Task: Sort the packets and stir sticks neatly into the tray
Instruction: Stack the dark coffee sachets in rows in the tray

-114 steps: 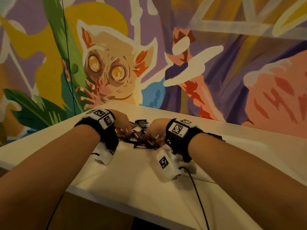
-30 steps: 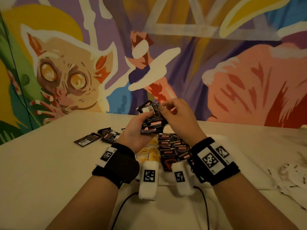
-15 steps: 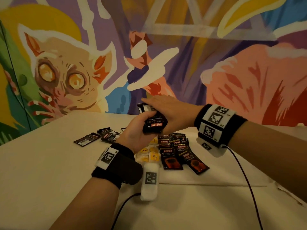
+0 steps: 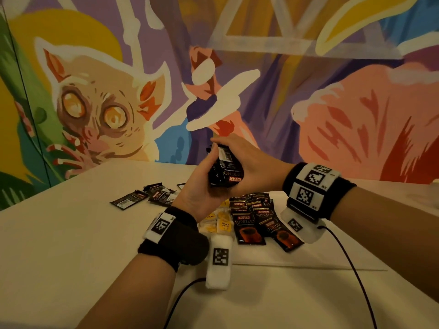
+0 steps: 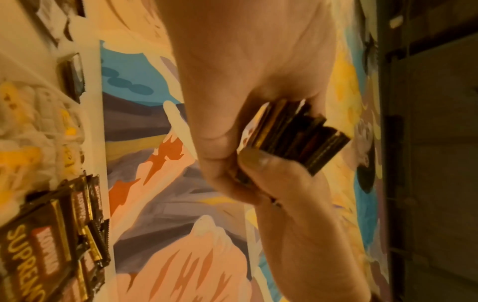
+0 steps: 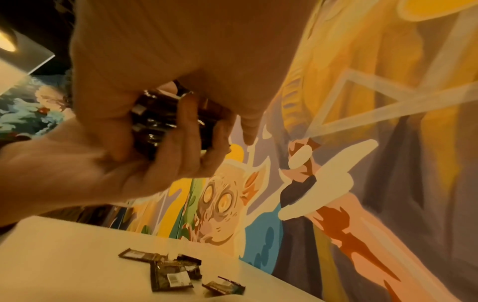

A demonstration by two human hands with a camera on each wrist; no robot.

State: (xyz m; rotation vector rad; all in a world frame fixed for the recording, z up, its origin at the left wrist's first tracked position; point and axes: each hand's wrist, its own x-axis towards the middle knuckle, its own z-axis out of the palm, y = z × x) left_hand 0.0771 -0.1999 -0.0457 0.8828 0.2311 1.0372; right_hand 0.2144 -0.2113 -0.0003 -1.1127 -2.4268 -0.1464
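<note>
My left hand holds a stack of black Kopiko packets upright in the air above the tray. My right hand reaches in from the right, its thumb and fingers closed round the same stack. The stack's edges show in the left wrist view and the stack sits between both hands in the right wrist view. Under the hands the white tray carries a row of black packets and yellow packets. No stir sticks are visible.
A few loose black packets lie on the white table to the left of the tray, also visible as loose packets in the right wrist view. A painted wall stands close behind the table. Wrist-camera cables trail toward me.
Both hands left the loose pile and lifted a stack over the tray. Over the last second my right hand swung from pinching the stack's top to clasping its right side.
</note>
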